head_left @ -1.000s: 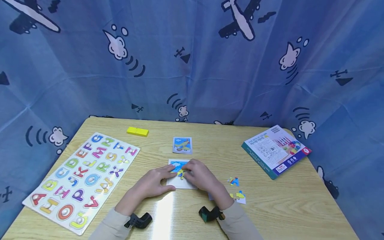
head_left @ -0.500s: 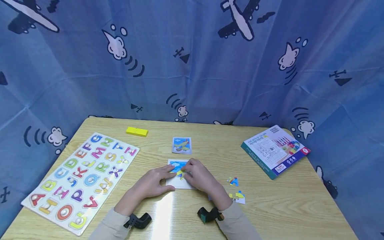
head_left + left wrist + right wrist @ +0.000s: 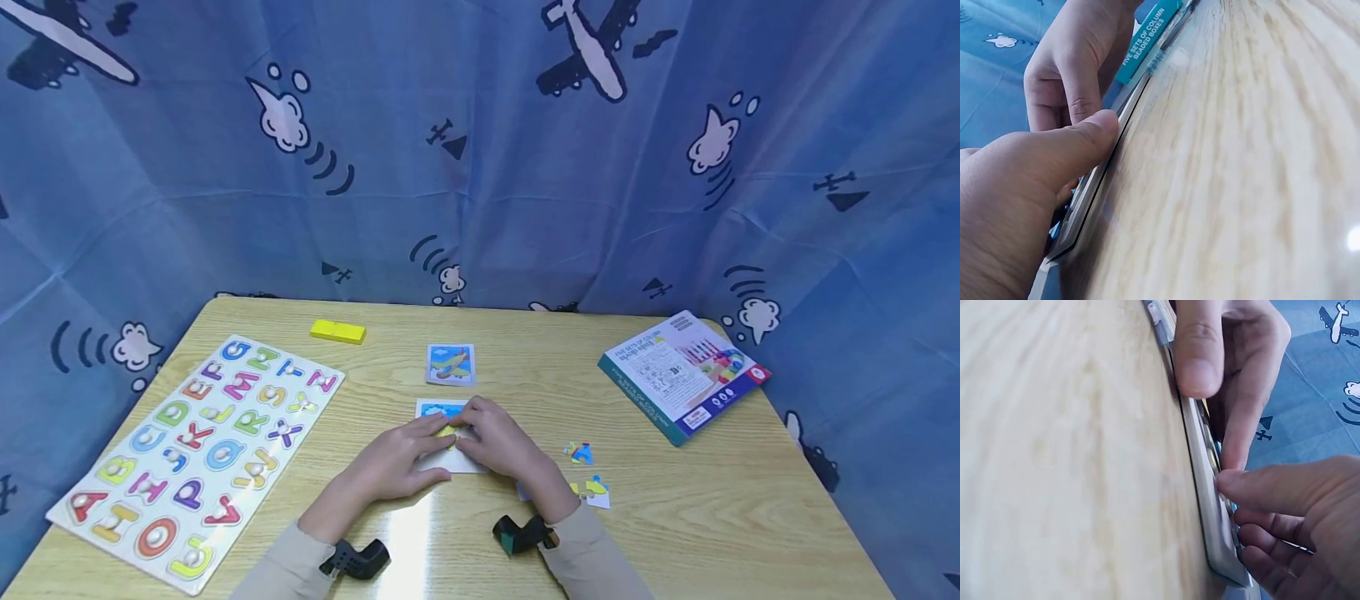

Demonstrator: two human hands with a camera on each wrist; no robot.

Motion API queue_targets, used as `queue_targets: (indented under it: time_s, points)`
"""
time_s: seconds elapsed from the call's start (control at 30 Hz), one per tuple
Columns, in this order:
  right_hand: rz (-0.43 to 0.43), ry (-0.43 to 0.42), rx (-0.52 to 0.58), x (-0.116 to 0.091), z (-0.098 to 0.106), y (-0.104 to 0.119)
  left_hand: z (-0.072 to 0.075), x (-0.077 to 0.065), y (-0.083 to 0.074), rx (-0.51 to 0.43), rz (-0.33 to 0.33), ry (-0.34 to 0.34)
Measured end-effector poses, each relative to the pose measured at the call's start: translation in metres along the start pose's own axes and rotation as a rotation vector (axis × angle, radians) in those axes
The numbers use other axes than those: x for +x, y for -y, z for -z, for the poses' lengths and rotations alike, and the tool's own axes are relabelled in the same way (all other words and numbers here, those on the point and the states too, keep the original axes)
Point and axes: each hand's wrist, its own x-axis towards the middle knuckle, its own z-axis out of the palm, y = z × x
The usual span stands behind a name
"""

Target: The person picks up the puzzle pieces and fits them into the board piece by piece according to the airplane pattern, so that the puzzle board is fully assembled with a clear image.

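A small white puzzle board (image 3: 468, 464) lies mid-table under both hands, with blue sky pieces (image 3: 433, 409) along its far side. My left hand (image 3: 401, 458) reaches over it from the left, fingers mostly straight across the pieces; in the left wrist view its thumb (image 3: 1100, 125) lies at the board's near edge. From the right, my right hand (image 3: 491, 437) pinches a yellow-and-blue puzzle piece (image 3: 446, 432) on the board between thumb and forefinger, much of the piece covered. Its other fingers curl by the board's side in the right wrist view (image 3: 1272, 550).
Beyond the board lies an airplane picture card (image 3: 451, 364). Loose puzzle pieces (image 3: 579, 453) lie right of the right wrist. An alphabet peg board (image 3: 198, 458) covers the left side. A yellow block (image 3: 338, 332) sits far left, a beaded-boxes carton (image 3: 682, 375) far right.
My left hand has shifted slightly right, its fingers now covering more of the yellow piece and board. The right hand stays nearly in place. The whole head view has drifted a little.
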Motion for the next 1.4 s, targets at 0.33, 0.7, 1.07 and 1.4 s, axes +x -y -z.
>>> queue_targets:
  time_s: [0.33,0.7,1.07,1.4]
  points:
    - [-0.107,0.034,0.128,-0.009,0.019,-0.006,0.001,0.001,-0.001,-0.030,0.026,0.029]
    - [-0.266,0.016,0.166,-0.044,0.051,-0.038,0.001,-0.001,-0.003,-0.054,0.048,0.034]
    - [-0.263,-0.002,0.183,-0.100,0.080,-0.093,-0.001,0.001,-0.002,-0.052,0.044,0.028]
    - [-0.281,0.007,0.249,-0.122,0.081,-0.115,-0.001,-0.001,0.000,-0.085,0.047,0.021]
